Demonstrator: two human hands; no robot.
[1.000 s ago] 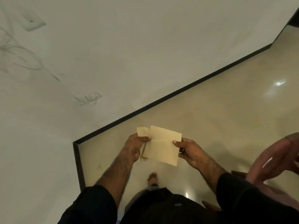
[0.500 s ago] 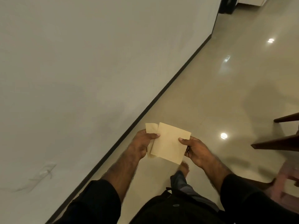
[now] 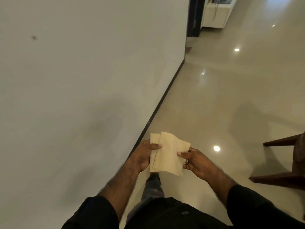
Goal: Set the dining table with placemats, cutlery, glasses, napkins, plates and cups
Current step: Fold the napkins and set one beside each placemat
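Head view: both hands up front, left hand (image 3: 145,156) and right hand (image 3: 196,162), each grip pinching the pale napkins (image 3: 166,156) from either side, held over the glossy floor (image 3: 214,104) beside the wall (image 3: 82,80).

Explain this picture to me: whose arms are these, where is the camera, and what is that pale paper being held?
No machine here: a person wears a wide-angle camera on the head, looking forward and down, so you see their own arms. The left hand and the right hand both pinch pale folded napkins, apparently two, one overlapping the other. Below is a glossy floor with light reflections, a plain wall on the left, and dark wooden furniture, probably a chair, at the right edge. No dining table is in view.
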